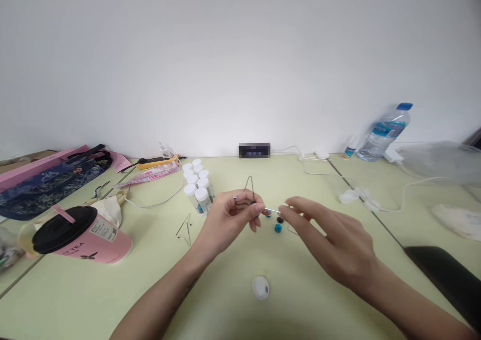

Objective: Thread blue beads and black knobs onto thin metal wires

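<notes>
My left hand point(235, 215) pinches a thin bent metal wire point(252, 185), whose angled part rises above the fingers. From that grip a straight silver rod point(272, 210) runs right to the fingertips of my right hand point(326, 232), which are closed on its end. Just below the rod lie a blue bead-like piece point(278, 228) and a dark one point(280, 220); another blue piece point(268, 213) is partly hidden behind the rod. Nearer me sits a round white cap point(260, 287). More bent wires point(184, 230) rest left of my left hand.
White-capped clear vials point(203, 197) stand behind my left hand. A pink cup point(90, 235) with a black lid is at left. A water bottle point(387, 132) leans at the wall, back right. White cables point(402, 195) cross the right side, near a black object point(443, 275).
</notes>
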`<action>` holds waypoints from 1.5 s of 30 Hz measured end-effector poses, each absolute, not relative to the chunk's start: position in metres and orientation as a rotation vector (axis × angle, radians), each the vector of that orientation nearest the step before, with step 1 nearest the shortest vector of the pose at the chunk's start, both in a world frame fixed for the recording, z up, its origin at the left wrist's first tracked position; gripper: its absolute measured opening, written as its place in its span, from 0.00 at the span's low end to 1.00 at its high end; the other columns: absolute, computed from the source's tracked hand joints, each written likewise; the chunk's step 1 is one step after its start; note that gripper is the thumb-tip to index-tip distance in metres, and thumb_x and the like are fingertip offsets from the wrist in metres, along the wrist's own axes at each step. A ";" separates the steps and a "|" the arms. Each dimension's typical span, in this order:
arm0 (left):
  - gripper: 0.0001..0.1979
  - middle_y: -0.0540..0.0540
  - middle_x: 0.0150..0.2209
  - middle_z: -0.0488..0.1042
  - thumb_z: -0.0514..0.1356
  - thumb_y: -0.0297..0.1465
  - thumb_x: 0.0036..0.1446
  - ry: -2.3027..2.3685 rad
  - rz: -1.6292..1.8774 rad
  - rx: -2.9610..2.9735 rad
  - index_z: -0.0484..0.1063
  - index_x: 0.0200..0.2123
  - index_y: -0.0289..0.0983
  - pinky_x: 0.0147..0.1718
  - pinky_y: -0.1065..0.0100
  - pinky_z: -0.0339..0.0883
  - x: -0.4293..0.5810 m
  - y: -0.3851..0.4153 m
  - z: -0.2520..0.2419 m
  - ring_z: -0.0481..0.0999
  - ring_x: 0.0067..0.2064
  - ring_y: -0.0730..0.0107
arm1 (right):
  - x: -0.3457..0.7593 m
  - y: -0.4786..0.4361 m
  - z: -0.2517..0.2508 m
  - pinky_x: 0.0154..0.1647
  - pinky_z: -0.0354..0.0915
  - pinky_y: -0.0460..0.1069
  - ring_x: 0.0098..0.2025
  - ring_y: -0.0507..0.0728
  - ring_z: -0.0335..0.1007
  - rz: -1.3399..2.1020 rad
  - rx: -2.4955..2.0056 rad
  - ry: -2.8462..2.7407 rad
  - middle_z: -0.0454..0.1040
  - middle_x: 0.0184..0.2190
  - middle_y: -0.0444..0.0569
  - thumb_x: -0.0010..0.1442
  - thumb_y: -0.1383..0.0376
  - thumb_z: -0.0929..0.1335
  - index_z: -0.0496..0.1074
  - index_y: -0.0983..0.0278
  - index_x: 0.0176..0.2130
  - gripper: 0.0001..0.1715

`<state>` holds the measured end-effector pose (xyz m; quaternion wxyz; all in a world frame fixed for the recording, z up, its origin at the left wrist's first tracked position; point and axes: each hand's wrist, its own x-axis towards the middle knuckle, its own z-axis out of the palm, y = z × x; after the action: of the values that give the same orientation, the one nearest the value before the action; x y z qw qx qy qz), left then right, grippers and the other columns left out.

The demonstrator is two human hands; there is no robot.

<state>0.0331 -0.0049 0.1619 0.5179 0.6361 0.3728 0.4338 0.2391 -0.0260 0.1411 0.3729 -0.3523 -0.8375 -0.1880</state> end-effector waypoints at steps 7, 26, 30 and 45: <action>0.10 0.44 0.29 0.75 0.59 0.34 0.58 0.900 1.049 1.532 0.73 0.31 0.32 0.27 0.70 0.66 0.034 -0.006 0.162 0.70 0.25 0.75 | 0.240 -0.023 0.145 0.34 0.66 0.48 0.36 0.56 0.74 -0.622 -0.775 -2.161 0.76 0.38 0.51 0.63 0.74 0.63 0.69 0.66 0.46 0.12; 0.09 0.49 0.23 0.72 0.60 0.34 0.57 0.956 1.048 1.505 0.73 0.31 0.33 0.28 0.71 0.66 0.031 -0.005 0.165 0.71 0.25 0.74 | 0.237 -0.025 0.145 0.37 0.68 0.49 0.39 0.57 0.74 -0.479 -0.702 -2.288 0.76 0.39 0.54 0.64 0.74 0.60 0.63 0.67 0.53 0.17; 0.09 0.48 0.23 0.72 0.60 0.34 0.57 0.959 0.995 1.548 0.73 0.30 0.33 0.28 0.71 0.65 0.034 -0.010 0.167 0.70 0.25 0.74 | 0.235 -0.025 0.146 0.27 0.66 0.42 0.23 0.48 0.71 -0.047 -0.908 -2.217 0.74 0.26 0.41 0.66 0.72 0.59 0.63 0.62 0.51 0.15; 0.10 0.48 0.23 0.72 0.58 0.36 0.58 0.994 1.030 1.593 0.73 0.32 0.35 0.28 0.70 0.66 0.036 -0.012 0.166 0.71 0.25 0.73 | 0.229 -0.025 0.148 0.18 0.64 0.40 0.18 0.47 0.68 0.446 -0.951 -2.098 0.70 0.22 0.40 0.67 0.69 0.59 0.66 0.61 0.50 0.13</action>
<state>0.0358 -0.0125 0.1660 0.4797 0.6527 0.4073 0.4219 0.2291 -0.0255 0.1483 0.3871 -0.3736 -0.8245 0.1754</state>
